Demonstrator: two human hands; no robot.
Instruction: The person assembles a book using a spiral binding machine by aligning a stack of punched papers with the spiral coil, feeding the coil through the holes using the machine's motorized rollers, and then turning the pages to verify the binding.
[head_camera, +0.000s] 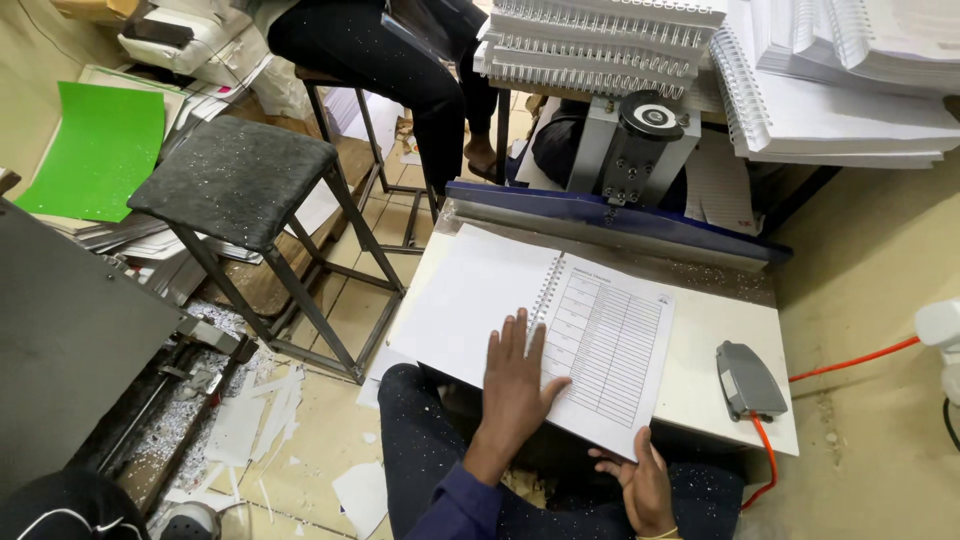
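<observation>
White spiral-bound booklet (560, 330) lies open on the tabletop (715, 350); left hand (515, 385) presses flat, fingers spread, beside the coil; right hand (645, 485) pinches the page's near edge; best kept square.

Open spiral-bound booklet (560, 330), flat on table

No packages, signs or screens in view. Only label-like item: round black-and-white sticker (652, 113) atop the grey binding machine head, above the blue bar at the far edge of the low white table.
</observation>
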